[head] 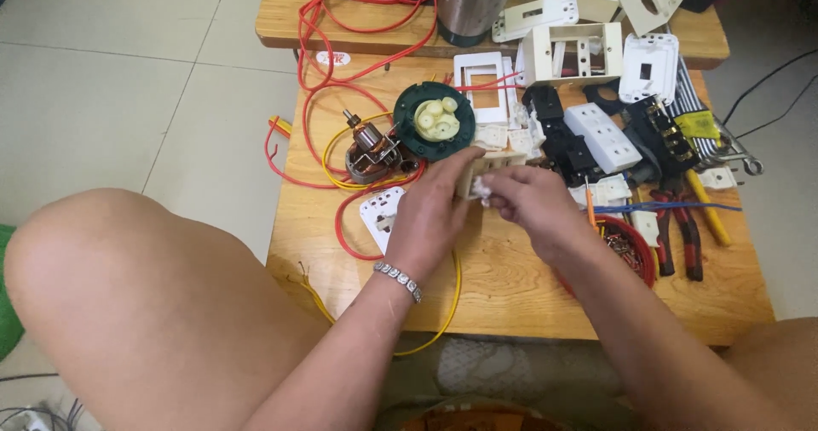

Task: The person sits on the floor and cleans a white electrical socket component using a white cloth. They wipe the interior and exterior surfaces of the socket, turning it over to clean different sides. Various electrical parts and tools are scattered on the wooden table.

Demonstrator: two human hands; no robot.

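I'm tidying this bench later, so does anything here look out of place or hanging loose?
Yes. A yellow wire droops over the wooden table's front edge below the left hand. Red wire sprawls in loose loops off the left side. Both hands, the right hand too, grip a cream plastic part.

Left hand and right hand together around a cream switch block; wooden table beneath

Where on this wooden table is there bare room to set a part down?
Bare wood lies along the near edge of the table, between the yellow wire and the red dish of screws, under the left hand and right hand. Another strip runs right of the pliers. The far half is crowded with switch plates and red wire.
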